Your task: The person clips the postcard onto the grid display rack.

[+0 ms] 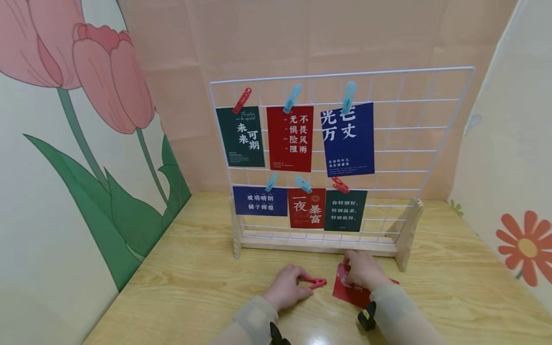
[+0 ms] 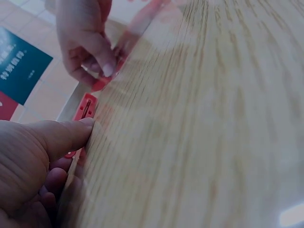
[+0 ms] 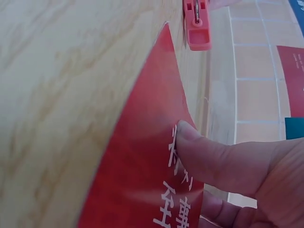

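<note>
My left hand (image 1: 288, 288) pinches a red clothespin (image 1: 318, 283) between thumb and fingers, low over the wooden table. In the left wrist view the clothespin (image 2: 85, 108) points away from the thumb, toward my other hand. To the right, my right hand (image 1: 364, 270) grips a red card (image 1: 351, 294) with white characters by its far edge. The right wrist view has the thumb on the printed face of the card (image 3: 137, 142) and fingers behind it. The hand covers part of the card.
Behind the hands stands a white wire grid (image 1: 409, 115) on a wooden base (image 1: 297, 243). Red and light-blue clothespins (image 1: 293, 98) hold several cards in two rows, among them a blue card (image 1: 349, 148). Printed panels (image 1: 142, 215) flank the table (image 1: 172, 287).
</note>
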`<control>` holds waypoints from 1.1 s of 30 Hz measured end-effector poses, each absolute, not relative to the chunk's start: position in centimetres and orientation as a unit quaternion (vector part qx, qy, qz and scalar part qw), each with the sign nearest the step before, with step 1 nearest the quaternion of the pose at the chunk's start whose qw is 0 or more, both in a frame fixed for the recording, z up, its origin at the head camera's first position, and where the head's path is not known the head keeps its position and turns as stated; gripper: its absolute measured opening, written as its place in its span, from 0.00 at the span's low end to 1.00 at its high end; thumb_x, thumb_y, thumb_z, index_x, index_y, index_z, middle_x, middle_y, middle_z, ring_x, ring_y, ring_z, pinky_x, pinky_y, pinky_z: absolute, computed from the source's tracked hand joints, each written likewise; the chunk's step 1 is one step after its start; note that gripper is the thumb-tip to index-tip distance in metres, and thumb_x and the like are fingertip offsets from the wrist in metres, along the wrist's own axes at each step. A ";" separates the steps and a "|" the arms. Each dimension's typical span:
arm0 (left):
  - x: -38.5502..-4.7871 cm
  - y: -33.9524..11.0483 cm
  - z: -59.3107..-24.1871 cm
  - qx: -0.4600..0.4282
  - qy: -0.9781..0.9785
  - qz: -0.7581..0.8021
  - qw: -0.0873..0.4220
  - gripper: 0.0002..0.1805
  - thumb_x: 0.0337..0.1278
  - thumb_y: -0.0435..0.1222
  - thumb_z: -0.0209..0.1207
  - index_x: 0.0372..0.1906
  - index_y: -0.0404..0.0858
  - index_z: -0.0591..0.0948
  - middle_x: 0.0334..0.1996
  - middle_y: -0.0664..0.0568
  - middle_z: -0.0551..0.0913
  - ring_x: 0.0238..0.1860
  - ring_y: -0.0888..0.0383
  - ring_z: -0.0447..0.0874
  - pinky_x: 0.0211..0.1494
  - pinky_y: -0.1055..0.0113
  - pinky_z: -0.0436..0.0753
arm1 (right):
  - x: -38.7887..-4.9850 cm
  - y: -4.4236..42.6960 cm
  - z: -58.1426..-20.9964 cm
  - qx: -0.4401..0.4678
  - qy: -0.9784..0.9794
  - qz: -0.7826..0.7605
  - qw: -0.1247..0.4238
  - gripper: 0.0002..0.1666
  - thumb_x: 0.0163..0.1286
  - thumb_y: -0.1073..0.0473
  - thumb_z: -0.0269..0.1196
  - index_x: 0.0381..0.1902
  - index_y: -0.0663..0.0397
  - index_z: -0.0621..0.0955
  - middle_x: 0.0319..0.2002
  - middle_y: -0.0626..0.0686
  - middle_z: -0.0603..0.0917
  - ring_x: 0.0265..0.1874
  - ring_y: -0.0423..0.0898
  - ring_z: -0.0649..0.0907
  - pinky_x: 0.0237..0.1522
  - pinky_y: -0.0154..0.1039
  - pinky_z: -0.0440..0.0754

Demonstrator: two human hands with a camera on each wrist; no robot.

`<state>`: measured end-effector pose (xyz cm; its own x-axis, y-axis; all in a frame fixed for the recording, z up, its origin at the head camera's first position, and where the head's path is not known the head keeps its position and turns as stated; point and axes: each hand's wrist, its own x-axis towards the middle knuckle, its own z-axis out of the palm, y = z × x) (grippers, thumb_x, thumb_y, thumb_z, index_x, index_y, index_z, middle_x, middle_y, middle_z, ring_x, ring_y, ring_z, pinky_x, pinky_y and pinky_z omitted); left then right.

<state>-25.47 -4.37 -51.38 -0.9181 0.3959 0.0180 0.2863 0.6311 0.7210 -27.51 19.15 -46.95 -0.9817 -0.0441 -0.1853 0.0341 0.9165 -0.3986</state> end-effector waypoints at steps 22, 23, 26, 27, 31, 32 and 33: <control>-25.6 -4.3 -51.3 0.193 0.897 0.392 0.070 0.14 0.45 0.42 0.72 0.37 0.46 0.81 0.32 0.60 0.72 0.32 0.63 0.67 0.37 0.68 0.69 | -26.1 22.5 -43.8 0.005 0.929 -0.352 0.117 0.08 0.64 0.61 0.66 0.40 0.58 0.81 0.34 0.52 0.80 0.33 0.48 0.77 0.35 0.43 0.79; -25.6 -4.3 -51.4 0.194 0.897 0.392 0.069 0.14 0.45 0.42 0.72 0.37 0.46 0.81 0.32 0.60 0.71 0.32 0.63 0.67 0.37 0.68 0.69 | -26.1 22.8 -43.9 0.005 0.925 -0.361 0.118 0.09 0.64 0.61 0.65 0.41 0.59 0.81 0.34 0.52 0.80 0.33 0.48 0.77 0.34 0.43 0.79; -25.7 -4.2 -51.5 0.194 0.898 0.390 0.070 0.14 0.44 0.42 0.72 0.37 0.47 0.81 0.32 0.60 0.71 0.33 0.64 0.67 0.37 0.68 0.69 | -25.9 23.4 -43.9 0.009 0.914 -0.387 0.118 0.14 0.64 0.61 0.65 0.46 0.60 0.81 0.35 0.53 0.80 0.33 0.48 0.78 0.34 0.43 0.80; -25.7 -4.2 -51.5 0.193 0.898 0.390 0.072 0.14 0.44 0.42 0.73 0.37 0.47 0.81 0.32 0.61 0.71 0.33 0.63 0.67 0.37 0.68 0.69 | -25.9 23.7 -44.0 0.009 0.912 -0.394 0.117 0.15 0.65 0.61 0.64 0.49 0.61 0.80 0.35 0.53 0.80 0.33 0.48 0.78 0.34 0.43 0.80; -25.8 -4.2 -51.5 0.188 0.898 0.389 0.079 0.14 0.44 0.43 0.72 0.37 0.47 0.81 0.32 0.61 0.71 0.33 0.63 0.67 0.38 0.67 0.69 | -25.6 24.4 -44.1 0.003 0.899 -0.424 0.110 0.21 0.66 0.62 0.63 0.56 0.61 0.77 0.36 0.54 0.80 0.34 0.48 0.78 0.34 0.43 0.80; -25.8 -4.2 -51.5 0.186 0.898 0.390 0.082 0.14 0.44 0.43 0.72 0.37 0.47 0.81 0.33 0.61 0.71 0.33 0.63 0.67 0.38 0.66 0.70 | -25.6 24.6 -44.1 0.002 0.896 -0.430 0.109 0.21 0.67 0.62 0.62 0.57 0.61 0.77 0.36 0.54 0.79 0.34 0.49 0.78 0.34 0.43 0.80; -25.8 -4.2 -51.4 0.185 0.899 0.389 0.084 0.14 0.44 0.43 0.72 0.37 0.47 0.81 0.33 0.61 0.71 0.33 0.62 0.68 0.38 0.66 0.70 | -25.5 24.8 -44.2 0.001 0.892 -0.439 0.107 0.22 0.67 0.62 0.62 0.58 0.62 0.76 0.36 0.55 0.79 0.34 0.49 0.78 0.34 0.43 0.80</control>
